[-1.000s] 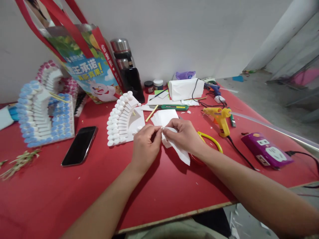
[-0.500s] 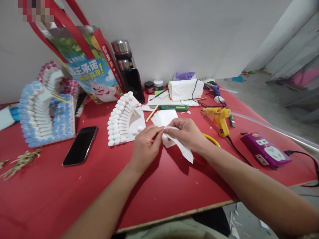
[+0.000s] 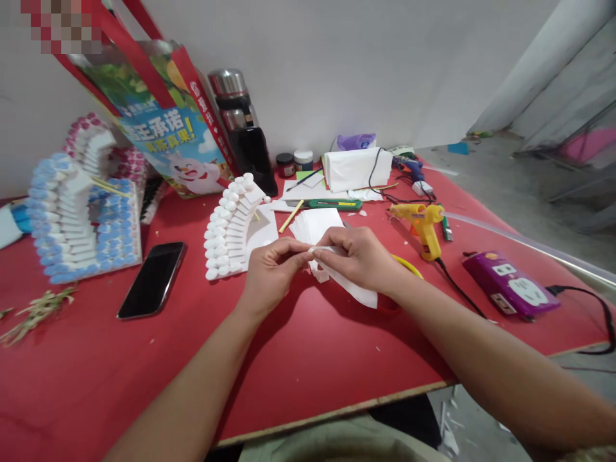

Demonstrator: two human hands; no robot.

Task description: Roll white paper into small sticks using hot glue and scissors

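Observation:
Between my two hands is a thin white paper strip (image 3: 359,290), its loose end hanging down to the right under my right palm. My left hand (image 3: 278,266) pinches the strip's left end between thumb and fingertips. My right hand (image 3: 353,255) grips it close by, so the fingertips of both hands nearly meet. Just behind them lies a fanned stack of white paper (image 3: 320,221). Left of my hands stands a curved white model (image 3: 228,228) made of rolled paper pieces. The handles of scissors (image 3: 409,266), yellow and red, show partly beneath my right wrist.
A yellow glue gun (image 3: 421,224) and a purple power strip (image 3: 510,285) sit at the right. A green cutter (image 3: 334,204) lies behind the paper. At left are a phone (image 3: 153,279), a blue-and-white model (image 3: 62,224) and a printed bag (image 3: 168,141).
Both hands have shifted slightly left, the left hand more, and its fingers now lie flatter along the strip. The strip's hanging end has swung a little right and up. The whole view has moved slightly.

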